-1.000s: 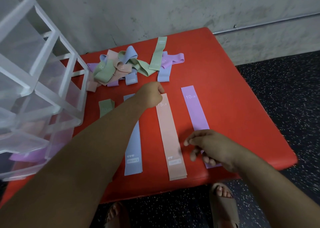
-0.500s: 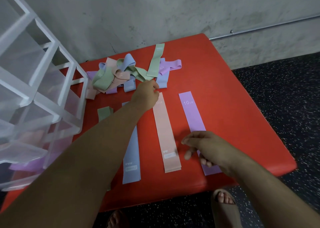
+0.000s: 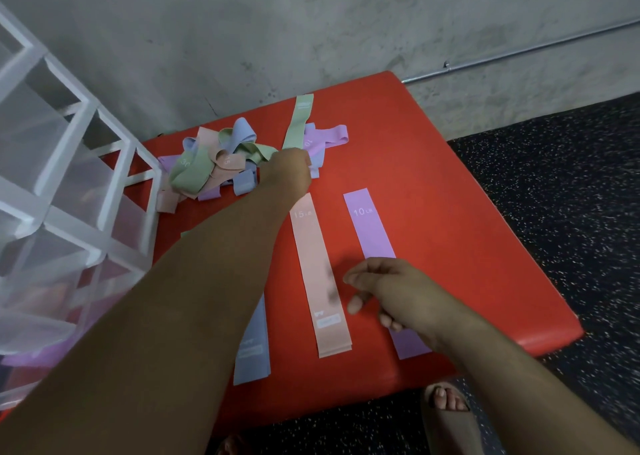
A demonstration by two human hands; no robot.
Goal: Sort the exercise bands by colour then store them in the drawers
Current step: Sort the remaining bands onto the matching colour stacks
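- Red padded tabletop (image 3: 433, 212) carries all the loose bands. A translucent white drawer unit (image 3: 69, 212) stands at its left side.
- Sorted rows, flat, parallel and apart from one another: blue band (image 3: 252, 354), pink band (image 3: 320, 274) marked 15 LB, purple band (image 3: 369, 226) marked 10 LB. The left forearm covers most of the blue one.
- Unsorted pile (image 3: 214, 167) sits at the far left of the tabletop, just beside the drawer unit. It is a tangle of green, pink, blue and purple loops.
- One long green band (image 3: 298, 122) lies straight at the pile's right edge, over a purple and a blue band.
- Left hand (image 3: 287, 170) is at the near end of that green band. Its fingers are turned away from the camera, so I cannot tell whether they grip it.
- Right hand (image 3: 391, 292) hovers over the near half of the purple band, fingers loosely curled with nothing in them.
- Drawers: a purple shape shows through a low drawer. The other contents are too blurred to read.
- Progress (judgement): sorting is under way, not finished. Three colour rows are started, most bands are in the pile, and a green row looks next. Nearly all storing is left to do.
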